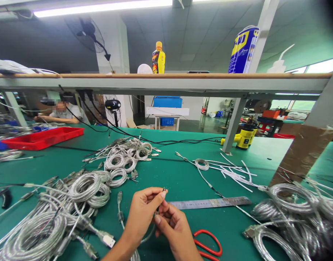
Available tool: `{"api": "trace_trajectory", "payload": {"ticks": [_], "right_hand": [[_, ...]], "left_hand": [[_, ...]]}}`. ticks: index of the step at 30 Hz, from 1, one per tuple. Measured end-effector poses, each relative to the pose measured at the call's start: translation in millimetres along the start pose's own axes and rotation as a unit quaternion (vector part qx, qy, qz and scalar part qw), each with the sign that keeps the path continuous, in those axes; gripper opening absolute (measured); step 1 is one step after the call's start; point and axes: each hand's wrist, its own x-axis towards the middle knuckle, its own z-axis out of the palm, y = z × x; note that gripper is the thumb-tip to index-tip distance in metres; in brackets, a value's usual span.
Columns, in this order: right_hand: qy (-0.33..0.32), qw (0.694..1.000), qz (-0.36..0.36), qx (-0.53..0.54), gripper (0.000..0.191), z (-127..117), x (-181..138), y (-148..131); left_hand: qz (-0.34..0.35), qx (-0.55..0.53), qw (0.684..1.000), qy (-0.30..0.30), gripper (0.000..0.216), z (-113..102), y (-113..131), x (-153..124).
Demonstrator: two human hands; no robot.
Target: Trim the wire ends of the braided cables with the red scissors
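My left hand [143, 210] is closed, thumb and forefinger pinching the thin wire ends of a grey cable [148, 235]. Close beside it, my right hand [175, 226] is also closed, its fingers around the same cable just below the wire ends. The fingers hide most of this cable end. Behind my right hand a steel ruler [210, 203] lies flat on the green table. Red-handled scissors [210, 243] rest to its right, their blades out of sight. A USB plug [119, 197] on a grey cable lies left of my left hand.
Coiled clear USB cables are piled at left [85, 186] and right [291, 217]. White tubes [234, 172] lie at the back right. A red tray [44, 137] sits far left. A shelf [155, 84] on posts spans the table, holding bottles and a blue can [244, 50]. Another person sits at far left.
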Motion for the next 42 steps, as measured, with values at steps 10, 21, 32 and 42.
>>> {"api": "trace_trajectory", "payload": {"ticks": [10,21,32,42], "right_hand": [[-0.006,1.0,-0.012,-0.006,0.024,2,-2,0],[-0.006,1.0,-0.011,-0.006,0.025,1,-2,2],[0.041,0.998,-0.028,-0.047,0.02,-8,-1,-15],[0.042,0.99,-0.093,-0.102,0.021,-15,4,-42]], "left_hand": [[0.006,-0.014,1.0,-0.001,0.022,0,0,-1],[-0.002,-0.016,1.0,-0.016,0.025,-1,0,-1],[0.024,0.036,0.999,-0.02,0.022,3,4,-1],[0.019,0.045,0.996,-0.079,0.025,4,5,-4]]}}
